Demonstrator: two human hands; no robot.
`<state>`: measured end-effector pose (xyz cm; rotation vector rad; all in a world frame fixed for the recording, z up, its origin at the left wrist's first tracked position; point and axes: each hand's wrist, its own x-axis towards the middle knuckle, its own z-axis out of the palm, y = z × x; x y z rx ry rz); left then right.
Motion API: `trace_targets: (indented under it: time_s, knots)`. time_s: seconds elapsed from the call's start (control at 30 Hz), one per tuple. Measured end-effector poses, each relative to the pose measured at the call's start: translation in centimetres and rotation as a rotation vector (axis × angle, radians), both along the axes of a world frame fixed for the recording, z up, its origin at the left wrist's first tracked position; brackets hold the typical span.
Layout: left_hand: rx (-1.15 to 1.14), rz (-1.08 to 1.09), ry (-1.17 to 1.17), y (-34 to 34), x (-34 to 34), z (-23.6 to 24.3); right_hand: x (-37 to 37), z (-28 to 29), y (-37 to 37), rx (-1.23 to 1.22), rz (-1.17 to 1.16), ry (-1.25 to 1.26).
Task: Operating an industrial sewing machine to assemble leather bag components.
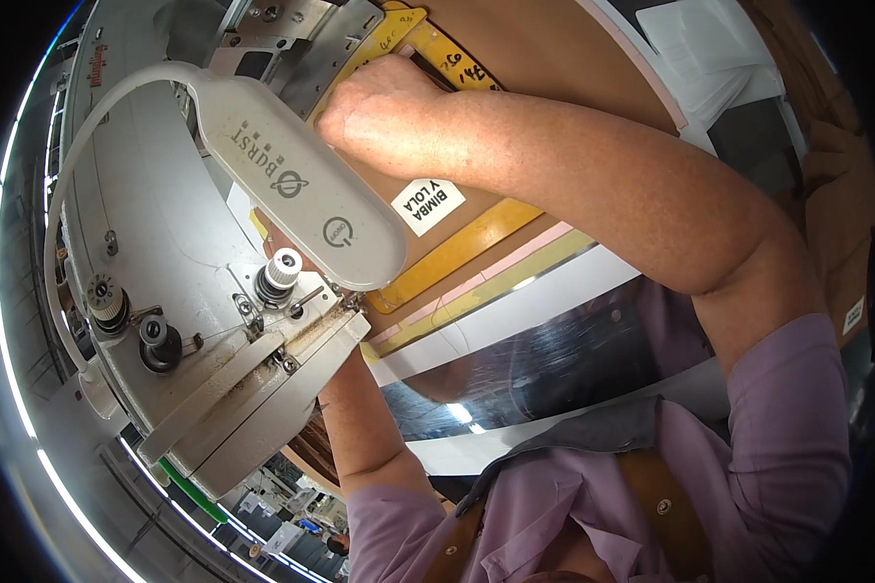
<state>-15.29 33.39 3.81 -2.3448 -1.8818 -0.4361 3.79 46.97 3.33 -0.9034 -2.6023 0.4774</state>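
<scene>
"First, where is the workpiece?"

"The brown panel [476, 207] lies flat beside the sewing machine [156, 194], with a white label [428, 205] showing on its surface. A yellow strip [457, 257] runs along the panel on the person's side; a second, marked yellow piece [457, 68] lies by the hand, at the upper edge of the view."

"And the right hand [381, 100]?"

"It is set down at the far part of the panel, near the marked piece, its fingers curled in toward the palm. The fingertips are turned out of sight, so one cannot tell whether they grip anything."

"What of the left?"

"Its forearm [365, 418] passes behind the machine's head. The left hand is hidden there, and the state of its fingers cannot be told."

"Which other parts should be noted?"

"A pale oval lamp [360, 219] on a curved neck overhangs the work. A glossy, reflective strip [535, 374] lies nearest the body, and translucent white sheets [705, 44] rest at upper right."
</scene>
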Motion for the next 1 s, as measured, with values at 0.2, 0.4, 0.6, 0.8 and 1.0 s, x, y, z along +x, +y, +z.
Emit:
trace_targets:
  time_s: [0.2, 0.4, 0.6, 0.8, 1.0]
  knots:
    - [-0.006, 0.004, 0.069, 0.1, 0.4, 0.7, 0.2, 0.0, 0.1, 0.091, 0.019, -0.002]
    - [-0.042, 0.014, 0.170, 0.1, -0.4, 0.8, 2.3, 2.2, 3.1, -0.011, -0.054, -0.216]
    - [-0.048, 0.079, 0.105, 0.3, 0.2, 1.2, 4.9, 2.3, 5.0, 0.029, -0.137, -0.234]
    - [0.041, -0.060, 0.067, 0.8, -1.1, 0.0, 5.7, 2.4, 5.0, -0.114, -0.247, -0.180]
    - [0.034, -0.040, 0.033, 0.8, -0.6, 0.3, 5.8, 2.5, 4.4, -0.116, -0.340, -0.181]
